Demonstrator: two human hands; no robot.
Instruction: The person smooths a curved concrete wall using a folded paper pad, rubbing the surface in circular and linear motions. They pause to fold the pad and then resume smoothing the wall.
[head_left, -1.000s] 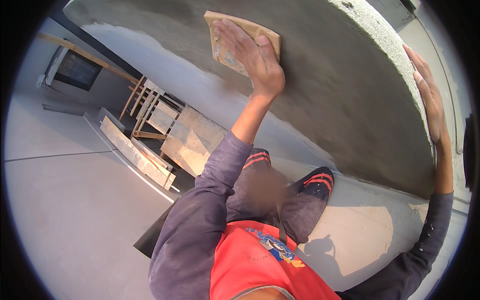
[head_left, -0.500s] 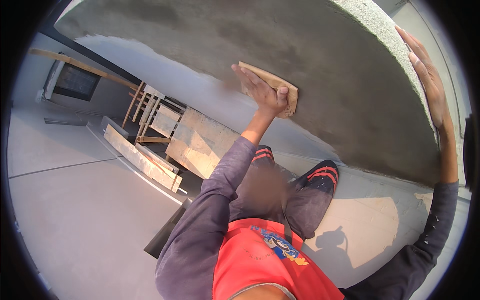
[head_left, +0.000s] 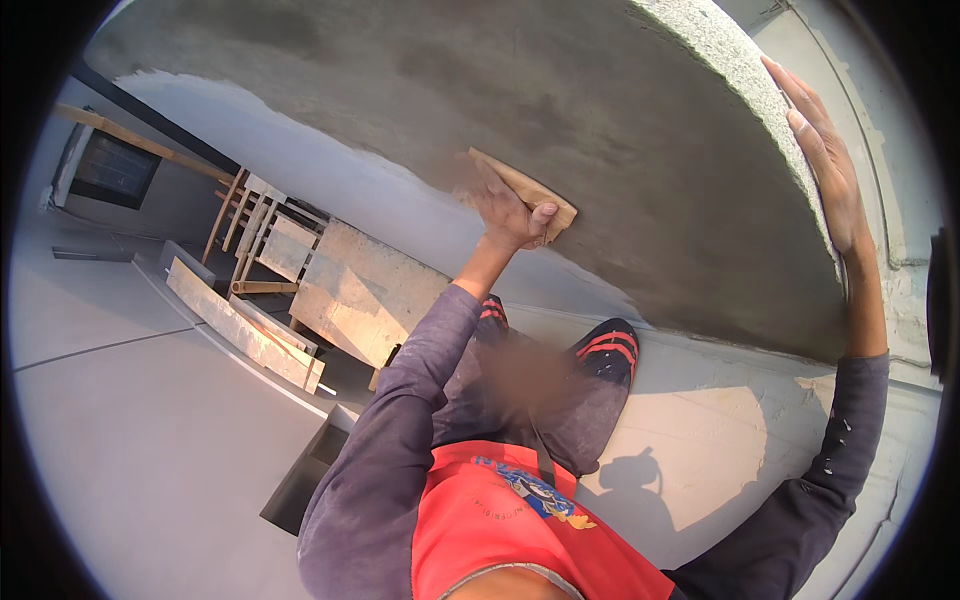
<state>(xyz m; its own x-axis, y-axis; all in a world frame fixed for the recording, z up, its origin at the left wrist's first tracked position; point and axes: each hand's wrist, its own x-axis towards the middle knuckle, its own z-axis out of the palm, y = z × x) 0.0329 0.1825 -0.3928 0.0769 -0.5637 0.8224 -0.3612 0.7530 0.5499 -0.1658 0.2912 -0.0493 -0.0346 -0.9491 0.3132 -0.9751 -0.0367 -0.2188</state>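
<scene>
My left hand (head_left: 510,215) grips a flat tan wooden float (head_left: 535,188), thumb bent over its near edge. The float lies against the dark grey plastered face of a low wall (head_left: 640,190), close to where the dark coat meets a paler band below. Blur hides part of the fingertips. Off to the right, my right hand (head_left: 835,175) rests with fingers stretched along the wall's rough, speckled top edge (head_left: 745,70), holding no tool.
Stained boards (head_left: 365,285) and a wooden frame (head_left: 262,225) stand left of my feet. A long plank (head_left: 235,320) lies beyond them on the grey floor (head_left: 120,430). A dark rectangular opening (head_left: 305,475) sits by my left elbow. My shoes (head_left: 608,350) are near the wall's base.
My left hand and the float have shifted slightly left and down along the wall. The whole view has slid a little; my right hand stays on the top edge.
</scene>
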